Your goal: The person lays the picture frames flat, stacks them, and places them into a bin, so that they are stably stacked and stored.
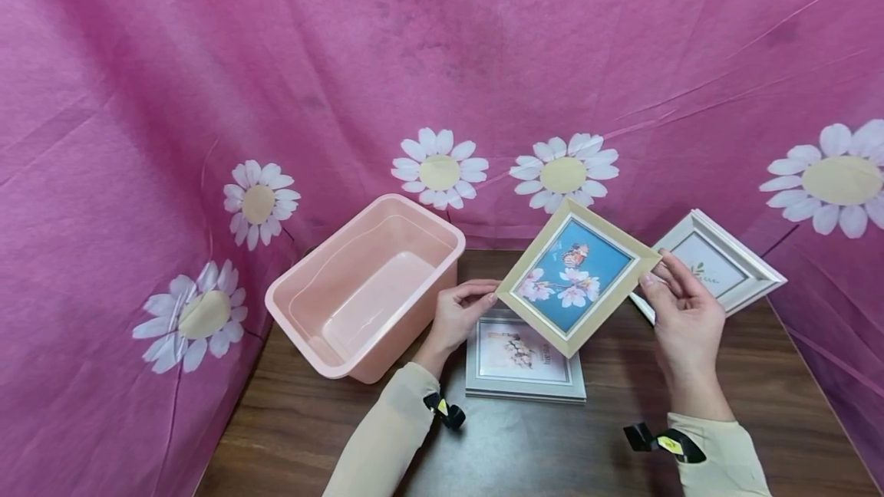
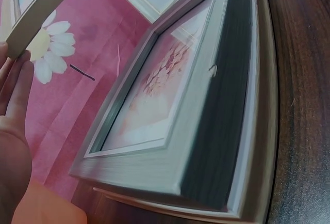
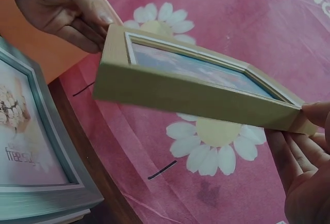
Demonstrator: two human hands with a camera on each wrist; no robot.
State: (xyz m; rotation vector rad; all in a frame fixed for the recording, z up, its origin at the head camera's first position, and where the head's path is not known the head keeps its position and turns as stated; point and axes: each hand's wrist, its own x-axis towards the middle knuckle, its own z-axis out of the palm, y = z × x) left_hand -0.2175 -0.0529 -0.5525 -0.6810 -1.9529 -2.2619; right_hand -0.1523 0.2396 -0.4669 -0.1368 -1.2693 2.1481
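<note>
A light wood picture frame (image 1: 507,287) with a blue picture of pink blossoms and a butterfly is held up, tilted cornerwise, between both hands. My left hand (image 1: 457,320) pinches its left corner, with thumb and fingertips at the edge. At the opposite corner my right hand (image 1: 685,320) grips it, thumb in front and fingers behind. Below lies a grey-green picture frame (image 1: 525,390) with a floral print, stacked on at least one more frame (image 2: 265,131). Behind the right hand is a white picture frame (image 1: 753,286), partly covered by the hand and the wooden frame.
A pink plastic bin (image 1: 428,282) stands to the left on the brown wooden table (image 1: 525,451), with nothing seen inside. A pink cloth (image 1: 483,44) with white daisies hangs behind and at both sides.
</note>
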